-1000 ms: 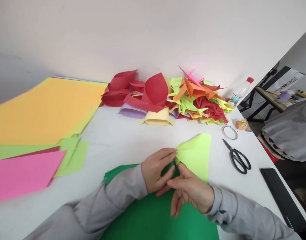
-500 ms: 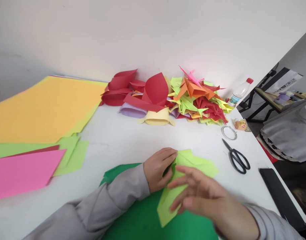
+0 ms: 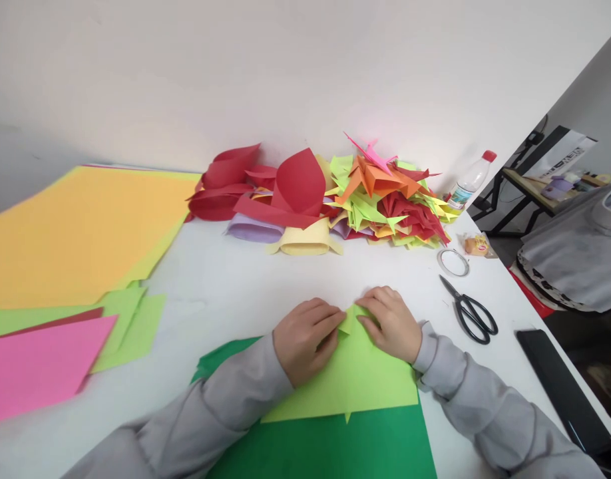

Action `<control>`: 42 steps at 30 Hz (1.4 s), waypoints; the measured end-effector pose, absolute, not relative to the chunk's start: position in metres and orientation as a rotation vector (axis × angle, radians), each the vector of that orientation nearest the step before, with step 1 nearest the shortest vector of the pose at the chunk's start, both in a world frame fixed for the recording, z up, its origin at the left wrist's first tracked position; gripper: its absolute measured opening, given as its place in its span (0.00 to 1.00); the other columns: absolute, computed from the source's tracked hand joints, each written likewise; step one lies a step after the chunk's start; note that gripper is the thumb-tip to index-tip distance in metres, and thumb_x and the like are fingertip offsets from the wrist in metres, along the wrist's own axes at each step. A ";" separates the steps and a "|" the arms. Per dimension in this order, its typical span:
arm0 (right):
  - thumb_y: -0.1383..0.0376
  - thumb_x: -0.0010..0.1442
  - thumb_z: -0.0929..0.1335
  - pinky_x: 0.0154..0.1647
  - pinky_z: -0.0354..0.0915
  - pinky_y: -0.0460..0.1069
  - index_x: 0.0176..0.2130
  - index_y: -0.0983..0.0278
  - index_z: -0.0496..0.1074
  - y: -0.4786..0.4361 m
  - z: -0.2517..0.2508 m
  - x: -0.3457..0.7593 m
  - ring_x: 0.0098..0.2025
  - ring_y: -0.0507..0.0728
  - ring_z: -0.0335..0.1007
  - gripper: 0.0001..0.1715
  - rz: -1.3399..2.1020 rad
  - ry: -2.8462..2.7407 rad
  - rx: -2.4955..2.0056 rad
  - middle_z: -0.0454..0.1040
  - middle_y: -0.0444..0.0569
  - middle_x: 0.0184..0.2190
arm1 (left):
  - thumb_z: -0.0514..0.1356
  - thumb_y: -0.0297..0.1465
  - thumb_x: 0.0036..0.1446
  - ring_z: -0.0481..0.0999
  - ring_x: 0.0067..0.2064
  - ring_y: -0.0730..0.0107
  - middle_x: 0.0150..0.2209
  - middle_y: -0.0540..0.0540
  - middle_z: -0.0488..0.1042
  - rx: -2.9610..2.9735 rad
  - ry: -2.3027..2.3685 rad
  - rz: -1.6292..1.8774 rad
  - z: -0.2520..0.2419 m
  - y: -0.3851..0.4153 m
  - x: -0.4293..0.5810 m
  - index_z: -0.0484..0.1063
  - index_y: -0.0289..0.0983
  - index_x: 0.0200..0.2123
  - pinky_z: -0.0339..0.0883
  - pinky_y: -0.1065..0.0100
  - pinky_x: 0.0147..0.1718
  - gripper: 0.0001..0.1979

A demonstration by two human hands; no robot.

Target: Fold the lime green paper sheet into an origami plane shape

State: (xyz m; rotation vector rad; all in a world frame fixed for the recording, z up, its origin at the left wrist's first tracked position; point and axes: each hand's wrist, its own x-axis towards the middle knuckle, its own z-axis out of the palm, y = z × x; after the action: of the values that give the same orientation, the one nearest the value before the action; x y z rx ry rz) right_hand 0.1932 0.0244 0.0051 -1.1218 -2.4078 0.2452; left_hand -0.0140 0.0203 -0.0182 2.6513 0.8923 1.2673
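Head: hands (image 3: pixel 307 340) pinch lime paper (image 3: pixel 343 386) on green sheet (image 3: pixel 330 452); scissors (image 3: pixel 460 302) right, paper pile (image 3: pixel 378 193) behind.

A: Surface?
B: White table (image 3: pixel 186 279).
A: Left?
B: Stacked coloured sheets (image 3: pixel 96 233), orange uppermost at the back.
A: Front middle?
B: Dark green sheet (image 3: pixel 325 446).
A: Back?
B: Heap of folded paper shapes (image 3: pixel 380 199), clear bottle (image 3: pixel 469 185) beside it, red cap.
A: Right?
B: Wrapped snack (image 3: pixel 477 246), ring-shaped roll (image 3: pixel 446 271), black-handled scissors (image 3: pixel 462 301), flat black slab (image 3: pixel 560 389) near the edge.
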 end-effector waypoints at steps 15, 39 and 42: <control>0.66 0.63 0.64 0.43 0.59 0.54 0.53 0.60 0.70 0.027 0.006 0.196 0.44 0.59 0.61 0.18 0.165 -2.491 -1.100 0.70 0.53 0.43 | 0.53 0.29 0.60 0.68 0.22 0.71 0.21 0.50 0.68 2.628 1.337 1.245 -0.006 0.018 -0.021 0.68 0.36 0.25 0.63 0.70 0.20 0.11; 0.64 0.62 0.65 0.46 0.59 0.56 0.55 0.65 0.66 0.029 0.009 0.196 0.46 0.61 0.61 0.22 0.255 -2.501 -1.172 0.70 0.54 0.47 | 0.53 0.36 0.60 0.61 0.61 0.40 0.59 0.32 0.65 2.973 1.188 0.715 -0.015 0.001 -0.019 0.73 0.34 0.33 0.60 0.43 0.54 0.13; 0.64 0.62 0.65 0.46 0.59 0.56 0.55 0.64 0.66 0.029 0.010 0.195 0.46 0.61 0.61 0.21 0.259 -2.505 -1.188 0.70 0.54 0.47 | 0.51 0.37 0.61 0.58 0.63 0.45 0.61 0.36 0.64 2.908 1.178 0.655 -0.016 0.002 -0.020 0.72 0.35 0.33 0.56 0.43 0.57 0.14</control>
State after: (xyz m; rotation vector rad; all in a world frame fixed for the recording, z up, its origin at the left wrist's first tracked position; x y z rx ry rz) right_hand 0.1952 0.0289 0.0099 -1.1878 -2.5049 0.2594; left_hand -0.0200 0.0024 -0.0165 2.9085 1.1778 0.6550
